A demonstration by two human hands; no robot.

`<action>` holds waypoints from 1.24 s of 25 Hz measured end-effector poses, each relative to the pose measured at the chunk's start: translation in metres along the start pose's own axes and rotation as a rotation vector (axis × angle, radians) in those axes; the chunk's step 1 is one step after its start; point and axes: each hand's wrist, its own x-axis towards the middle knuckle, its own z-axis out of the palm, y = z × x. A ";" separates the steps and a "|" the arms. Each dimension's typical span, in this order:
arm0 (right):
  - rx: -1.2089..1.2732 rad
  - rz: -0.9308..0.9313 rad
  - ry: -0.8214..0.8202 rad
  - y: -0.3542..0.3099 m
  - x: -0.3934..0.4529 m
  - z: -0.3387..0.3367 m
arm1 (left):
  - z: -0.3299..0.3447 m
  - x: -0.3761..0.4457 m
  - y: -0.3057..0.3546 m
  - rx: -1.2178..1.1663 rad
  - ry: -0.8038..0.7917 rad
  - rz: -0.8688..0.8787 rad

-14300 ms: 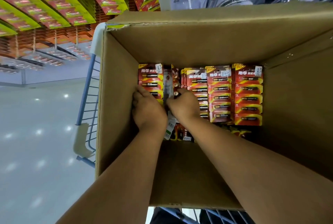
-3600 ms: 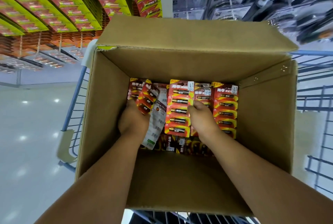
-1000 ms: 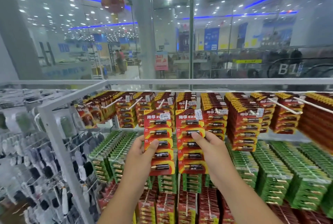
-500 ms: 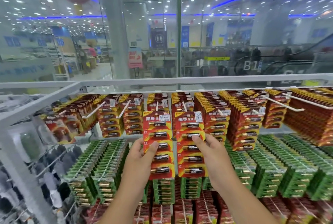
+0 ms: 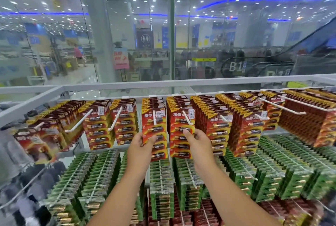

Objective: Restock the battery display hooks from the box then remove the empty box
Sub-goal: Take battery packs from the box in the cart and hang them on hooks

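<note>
box: out of frame | left rack items (image 5: 27, 180): blurred

A white metal display rack (image 5: 127, 86) carries the stock, its top rail running from 9 o'clock to 3 o'clock. White hooks (image 5: 79, 121) jut forward from it in a row. On the upper hooks hang red battery packs (image 5: 221, 125), stacked deep, from 9 o'clock through 12 to 3 o'clock. On the next row down hang green battery packs (image 5: 98, 176), filling 7 to 4 o'clock. More red packs (image 5: 205, 214) hang at 6 o'clock, lowest of all.
</note>
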 end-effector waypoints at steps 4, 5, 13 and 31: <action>-0.047 -0.015 0.029 0.016 0.032 0.012 | 0.006 0.032 -0.014 0.033 0.012 0.039; -0.037 -0.012 0.027 0.020 0.038 0.013 | 0.006 0.034 -0.016 0.048 0.022 0.039; -0.155 -0.057 0.090 0.031 0.029 0.017 | -0.001 0.020 -0.029 0.237 0.093 0.035; -0.268 0.094 0.208 0.066 -0.137 -0.105 | 0.027 -0.134 -0.053 0.172 -0.284 -0.050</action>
